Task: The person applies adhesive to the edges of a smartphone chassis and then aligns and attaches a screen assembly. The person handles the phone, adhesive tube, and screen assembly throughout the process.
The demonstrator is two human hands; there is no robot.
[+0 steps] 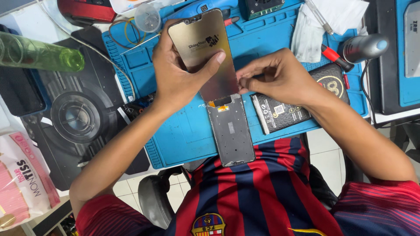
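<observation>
Holding the phone screen panel (204, 52) clear of the grey phone frame (231, 131), the left hand (177, 72) grips it firmly while the right hand (275, 76) pinches its lower edge, panel not yet seated.

Green bottle (41, 54) lies at table's left edge; red-handled screwdriver (334, 56), white cloth (334, 19) near blue mat's (183, 135) far-right corner.

Your bench: blue work mat (183, 135) centre | phone frame (231, 131) lower centre | black packet (280, 114) right | white cloth (308, 32) upper right | green bottle (39, 54) upper left
</observation>
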